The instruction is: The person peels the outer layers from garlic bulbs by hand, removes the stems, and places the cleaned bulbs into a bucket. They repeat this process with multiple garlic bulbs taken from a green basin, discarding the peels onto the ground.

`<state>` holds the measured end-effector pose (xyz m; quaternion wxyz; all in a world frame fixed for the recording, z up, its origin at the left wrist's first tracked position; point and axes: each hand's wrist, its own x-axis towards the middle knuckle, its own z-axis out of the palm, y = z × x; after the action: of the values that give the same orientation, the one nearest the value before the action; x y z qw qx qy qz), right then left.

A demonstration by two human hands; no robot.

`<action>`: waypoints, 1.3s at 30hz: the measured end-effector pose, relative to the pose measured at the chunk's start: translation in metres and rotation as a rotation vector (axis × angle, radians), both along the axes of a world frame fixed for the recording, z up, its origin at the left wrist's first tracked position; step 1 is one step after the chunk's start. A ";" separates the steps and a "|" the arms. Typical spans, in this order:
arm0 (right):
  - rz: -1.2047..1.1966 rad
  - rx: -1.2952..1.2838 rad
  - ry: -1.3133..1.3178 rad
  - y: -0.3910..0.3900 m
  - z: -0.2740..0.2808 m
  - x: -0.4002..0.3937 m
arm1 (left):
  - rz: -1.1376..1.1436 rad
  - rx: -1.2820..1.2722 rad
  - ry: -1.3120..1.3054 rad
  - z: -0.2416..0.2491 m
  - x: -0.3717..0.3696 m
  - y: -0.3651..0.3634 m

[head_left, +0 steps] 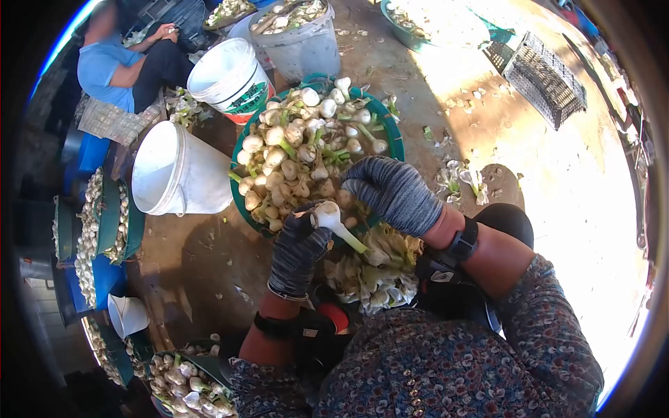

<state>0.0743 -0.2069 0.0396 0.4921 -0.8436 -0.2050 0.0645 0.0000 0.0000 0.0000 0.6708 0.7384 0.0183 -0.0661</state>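
Note:
My left hand point(298, 254), in a grey knit glove, is closed on a white garlic bulb point(327, 214) with a thick pale stem that points down and right, green at its end. Just above and to the right, my right hand point(394, 191), gloved likewise, has its fingers curled inward. Whatever it may hold is hidden behind the fingers. Beyond both hands stands a green tub point(396, 132) heaped with garlic bulbs point(289, 150), some with short green stems. Beneath the hands lies a pile of peeled leaves and skins point(376, 272).
White buckets point(157, 167) point(226, 73) stand left of the tub, with a grey bin point(300, 52) behind. Another person point(115, 73) sits at upper left. A black crate point(543, 80) lies on the floor at right. More garlic fills a container point(185, 383) at lower left.

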 end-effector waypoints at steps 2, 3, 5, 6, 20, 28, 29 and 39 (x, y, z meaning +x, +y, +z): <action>0.073 0.100 0.210 0.000 -0.005 -0.007 | 0.040 -0.075 0.022 -0.005 -0.002 -0.001; 0.070 0.114 0.232 0.004 -0.010 -0.009 | 0.039 -0.061 0.044 -0.004 -0.006 0.002; 0.414 -0.072 0.257 0.001 -0.023 -0.010 | 0.115 -0.025 -0.100 -0.011 -0.008 -0.004; 0.411 -0.068 0.255 0.003 -0.020 -0.010 | 0.112 -0.021 -0.101 -0.009 -0.006 -0.004; 0.227 -0.477 0.057 -0.007 -0.029 -0.002 | 0.165 0.418 -0.068 -0.055 0.016 -0.004; 0.382 -0.508 -0.026 -0.013 -0.033 -0.004 | -0.030 0.970 -0.698 -0.083 0.049 -0.015; 0.389 -0.456 -0.092 -0.016 -0.043 -0.004 | -0.027 0.999 -0.772 -0.087 0.052 -0.013; 0.183 -0.265 -0.069 -0.022 -0.033 0.007 | -0.306 0.564 0.222 -0.173 0.042 0.001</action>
<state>0.0818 -0.2284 0.0068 0.3611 -0.8808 -0.2874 0.1064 0.0420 0.0007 -0.1730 0.4163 0.8775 -0.0023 -0.2382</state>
